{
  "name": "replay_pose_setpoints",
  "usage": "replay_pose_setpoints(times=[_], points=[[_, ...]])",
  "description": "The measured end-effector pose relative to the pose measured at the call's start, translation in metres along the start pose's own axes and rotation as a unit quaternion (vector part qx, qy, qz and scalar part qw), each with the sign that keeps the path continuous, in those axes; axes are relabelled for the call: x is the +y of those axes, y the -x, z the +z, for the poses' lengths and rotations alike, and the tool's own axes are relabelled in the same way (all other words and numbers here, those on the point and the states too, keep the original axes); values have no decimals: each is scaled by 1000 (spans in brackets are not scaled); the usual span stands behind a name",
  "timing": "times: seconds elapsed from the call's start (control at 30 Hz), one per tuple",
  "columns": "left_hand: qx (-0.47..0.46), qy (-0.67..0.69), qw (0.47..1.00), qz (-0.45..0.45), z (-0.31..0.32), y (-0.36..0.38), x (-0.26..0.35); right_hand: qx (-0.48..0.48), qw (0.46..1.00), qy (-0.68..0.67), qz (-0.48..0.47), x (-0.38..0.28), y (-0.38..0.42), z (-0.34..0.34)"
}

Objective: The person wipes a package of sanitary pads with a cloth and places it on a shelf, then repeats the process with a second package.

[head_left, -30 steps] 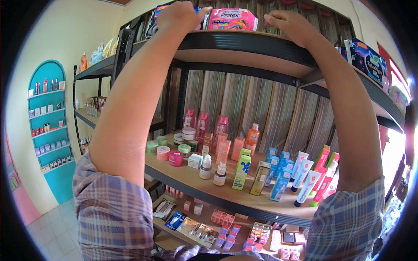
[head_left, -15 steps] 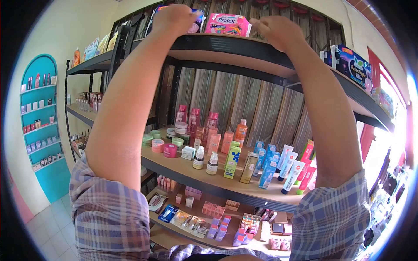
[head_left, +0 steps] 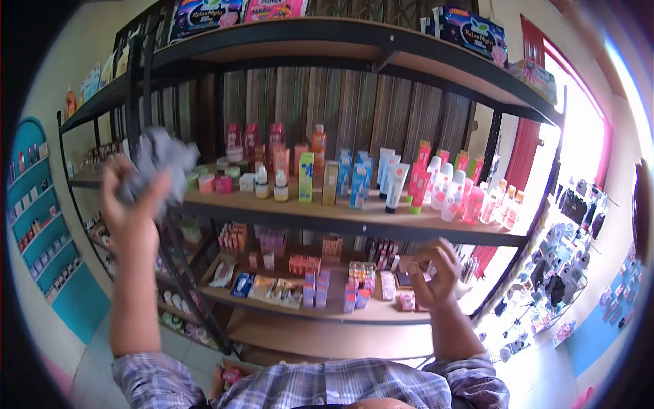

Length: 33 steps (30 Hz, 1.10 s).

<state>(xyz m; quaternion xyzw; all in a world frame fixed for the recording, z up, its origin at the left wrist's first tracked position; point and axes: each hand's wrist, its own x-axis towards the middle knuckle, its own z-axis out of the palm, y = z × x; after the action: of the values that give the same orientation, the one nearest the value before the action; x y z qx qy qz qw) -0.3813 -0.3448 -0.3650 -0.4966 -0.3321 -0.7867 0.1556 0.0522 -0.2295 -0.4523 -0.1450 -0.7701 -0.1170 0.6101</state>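
One crumpled grey cloth (head_left: 162,160), its outline slightly blurred, is grasped in the left hand (head_left: 126,189), bunched between the thumb and fingers and bulging above them. Hand and cloth are raised before the left end of the middle shelf (head_left: 306,215); whether the cloth touches the shelf cannot be told from this angle. The right hand (head_left: 436,273), lower and well apart from the left, is released: its fingers are loosely bent, held in front of the right part of the lower shelf (head_left: 327,315).

Nearest the cloth on the middle shelf stand round jars (head_left: 223,183) and, to their right, two dropper bottles (head_left: 281,187). Continuing rightward are an upright yellow-green box (head_left: 306,177), a gold box (head_left: 330,184), a group of blue boxes (head_left: 357,187) and white tubes (head_left: 397,187). An orange bottle (head_left: 318,141) stands behind. Small purple boxes (head_left: 317,290) stand on the lower shelf.

On the top shelf (head_left: 340,28), a dark blue Relax Night pack (head_left: 206,13) lies beside a pink Protex pack (head_left: 276,9), both cut by the upper edge of the view. A teal wall niche (head_left: 33,198) stands at far left.
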Motion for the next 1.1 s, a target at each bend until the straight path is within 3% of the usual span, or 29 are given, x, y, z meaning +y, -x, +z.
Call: replay_pose_setpoints(times=[0.07, 0.1, 0.13, 0.27, 0.3, 0.4, 0.47, 0.53, 0.57, 0.67, 0.83, 0.97, 1.1], points=[[-52, -29, 996, -63, -25, 89, 4, 44, 983, -21, 174, 9, 85, -5], [-56, -23, 996, -71, -31, 132, 7, 85, 956, -61, 274, 8, 132, -9], [-65, 7, 989, -133, -42, 172, 10, 123, 914, -100, 373, -5, 174, -15], [45, 166, 879, -445, -80, 266, 42, 17, 823, -124, 554, -81, 277, -73], [54, 178, 868, -460, -89, 276, 51, -6, 850, -85, 520, -95, 292, -88], [48, 173, 857, -482, -114, 280, 78, -24, 812, -100, 574, -126, 316, -124], [136, 258, 804, -518, -125, 271, 92, -35, 789, -129, 600, -153, 298, -126], [159, 325, 763, -535, -157, 270, 93, -79, 888, -52, 450, -173, 274, -111], [155, 313, 782, -516, -155, 263, 109, -102, 874, -55, 472, -185, 254, -107], [152, 281, 818, -479, -183, 276, 115, -90, 909, -58, 404, -190, 229, -94], [215, 257, 775, -536, -211, 260, 129, -60, 898, -56, 432, -197, 230, -78], [210, 277, 812, -468, -262, 257, 98, -54, 884, -79, 458, -216, 239, -32], [238, 234, 771, -542, -316, 236, 64, -54, 873, -85, 477, -231, 263, 43]])
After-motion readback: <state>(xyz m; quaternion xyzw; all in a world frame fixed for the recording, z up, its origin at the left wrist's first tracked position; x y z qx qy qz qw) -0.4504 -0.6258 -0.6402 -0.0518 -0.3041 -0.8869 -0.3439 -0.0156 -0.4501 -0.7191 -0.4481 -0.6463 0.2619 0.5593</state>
